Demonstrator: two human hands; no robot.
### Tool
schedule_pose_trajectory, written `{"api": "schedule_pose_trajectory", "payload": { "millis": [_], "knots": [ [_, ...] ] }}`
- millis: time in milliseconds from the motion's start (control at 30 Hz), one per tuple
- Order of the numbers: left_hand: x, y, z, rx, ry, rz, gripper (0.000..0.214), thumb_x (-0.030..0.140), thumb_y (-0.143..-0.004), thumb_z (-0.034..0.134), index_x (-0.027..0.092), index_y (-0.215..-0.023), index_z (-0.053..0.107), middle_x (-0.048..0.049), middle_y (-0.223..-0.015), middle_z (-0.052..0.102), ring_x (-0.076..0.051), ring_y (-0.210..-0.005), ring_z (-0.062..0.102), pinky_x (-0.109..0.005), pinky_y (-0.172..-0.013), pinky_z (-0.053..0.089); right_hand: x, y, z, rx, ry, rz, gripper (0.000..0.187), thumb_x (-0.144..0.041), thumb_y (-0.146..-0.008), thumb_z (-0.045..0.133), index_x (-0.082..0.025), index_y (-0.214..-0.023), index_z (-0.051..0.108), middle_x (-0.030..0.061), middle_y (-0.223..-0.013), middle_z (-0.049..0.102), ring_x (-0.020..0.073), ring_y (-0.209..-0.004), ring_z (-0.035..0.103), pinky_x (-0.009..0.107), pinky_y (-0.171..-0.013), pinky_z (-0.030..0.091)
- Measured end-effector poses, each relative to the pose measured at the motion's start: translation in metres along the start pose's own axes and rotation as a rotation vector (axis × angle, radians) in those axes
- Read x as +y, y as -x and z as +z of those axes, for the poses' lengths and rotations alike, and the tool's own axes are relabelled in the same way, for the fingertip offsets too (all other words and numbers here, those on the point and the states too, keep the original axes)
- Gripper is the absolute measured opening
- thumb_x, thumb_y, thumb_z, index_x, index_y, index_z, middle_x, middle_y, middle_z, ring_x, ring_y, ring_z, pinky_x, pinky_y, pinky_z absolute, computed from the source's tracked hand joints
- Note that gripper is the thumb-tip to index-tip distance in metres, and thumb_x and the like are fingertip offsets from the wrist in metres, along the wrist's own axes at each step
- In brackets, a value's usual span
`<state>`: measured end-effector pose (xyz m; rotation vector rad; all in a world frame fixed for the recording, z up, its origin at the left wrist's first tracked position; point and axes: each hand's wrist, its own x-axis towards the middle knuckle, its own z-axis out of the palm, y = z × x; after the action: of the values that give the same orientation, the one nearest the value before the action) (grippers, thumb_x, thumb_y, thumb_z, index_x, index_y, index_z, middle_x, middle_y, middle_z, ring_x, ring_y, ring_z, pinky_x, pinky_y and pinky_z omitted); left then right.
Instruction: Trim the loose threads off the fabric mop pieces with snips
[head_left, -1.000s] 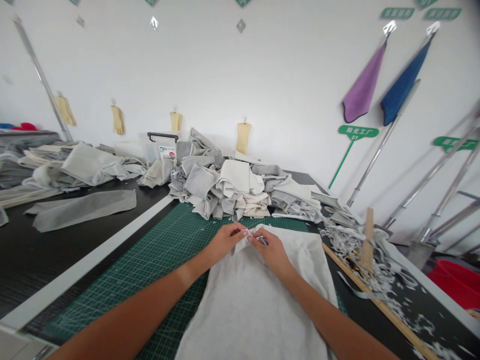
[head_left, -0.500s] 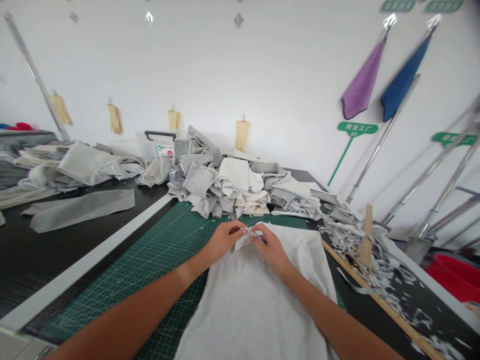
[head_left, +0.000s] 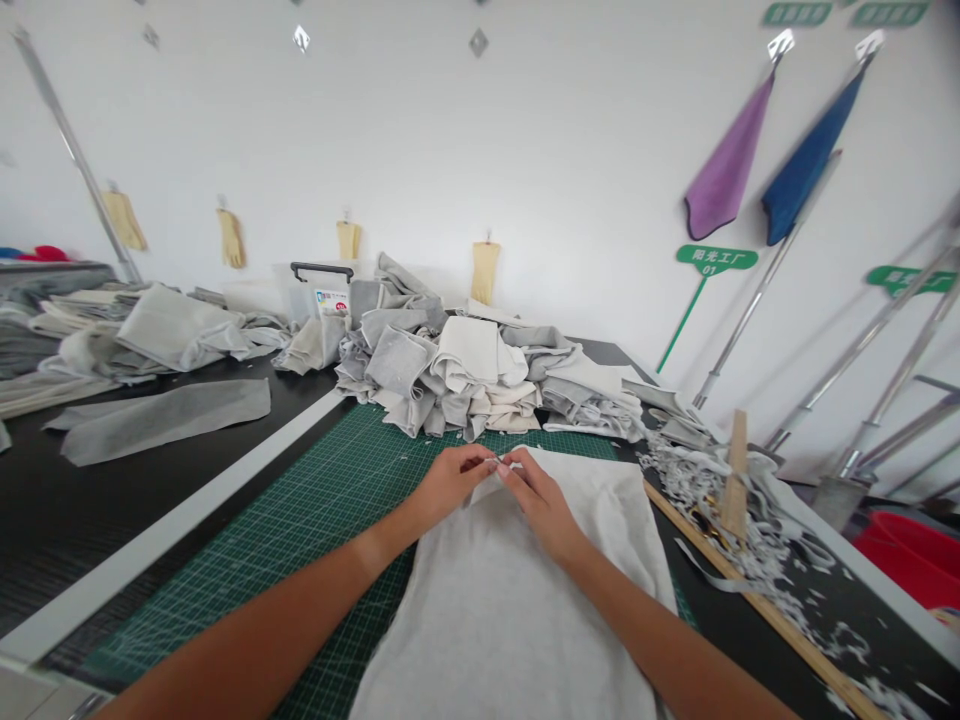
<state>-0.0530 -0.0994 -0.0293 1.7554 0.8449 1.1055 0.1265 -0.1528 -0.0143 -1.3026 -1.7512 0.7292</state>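
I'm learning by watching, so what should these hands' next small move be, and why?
Perhaps steady the cloth with the left hand and let the right hand work a little rightward along the far edge: both hands nearly meet at that edge, and its stretch to the right lies unheld on the cutting mat. Whatever sits between them is too small to tell.

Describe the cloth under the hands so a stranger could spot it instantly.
On the dark table is a green gridded mat. A pale cloth lies over it, with the left hand and right hand at its far edge. Unlike the jumbled cloth heap behind, it's spread out.
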Motion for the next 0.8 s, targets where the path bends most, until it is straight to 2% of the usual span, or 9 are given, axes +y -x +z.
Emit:
{"api": "schedule_pose_trajectory", "payload": {
  "millis": [200,367,800],
  "knots": [
    [0.0011,-0.0007,-0.0002,0.0,-0.007,0.022,0.034,0.046,-0.087,0.061,0.016,-0.097,0.073,-0.0048,-0.085,0.071,-0.016,-0.076,0.062,-0.024,-0.07,0.046,0.0019,-0.0002,0.0004,0.088,0.043,-0.016,0.034,-0.057,-0.097,0.042,-0.025,-0.094,0.055,-0.0044,-0.069,0.054,0.0144,-0.063,0.049,0.024,-0.06,0.036],
    [-0.0004,-0.001,-0.0003,0.015,-0.004,0.017,0.032,0.044,-0.088,0.061,0.015,-0.096,0.074,-0.0057,-0.087,0.072,-0.017,-0.079,0.062,-0.025,-0.072,0.046,-0.0005,-0.0002,0.0001,0.05,0.048,-0.049,0.034,-0.054,-0.098,0.042,-0.024,-0.089,0.055,-0.0038,-0.071,0.055,0.0148,-0.066,0.051,0.025,-0.062,0.036],
    [-0.0066,0.0004,0.001,0.008,0.002,-0.035,0.031,0.044,-0.087,0.06,0.015,-0.09,0.072,-0.004,-0.079,0.069,-0.012,-0.062,0.057,-0.02,-0.056,0.041,0.0032,0.0005,0.0012,0.0,0.119,-0.069,0.03,-0.051,-0.1,0.039,-0.026,-0.093,0.055,-0.0033,-0.076,0.06,0.0168,-0.069,0.056,0.025,-0.064,0.036]
  ]
}}
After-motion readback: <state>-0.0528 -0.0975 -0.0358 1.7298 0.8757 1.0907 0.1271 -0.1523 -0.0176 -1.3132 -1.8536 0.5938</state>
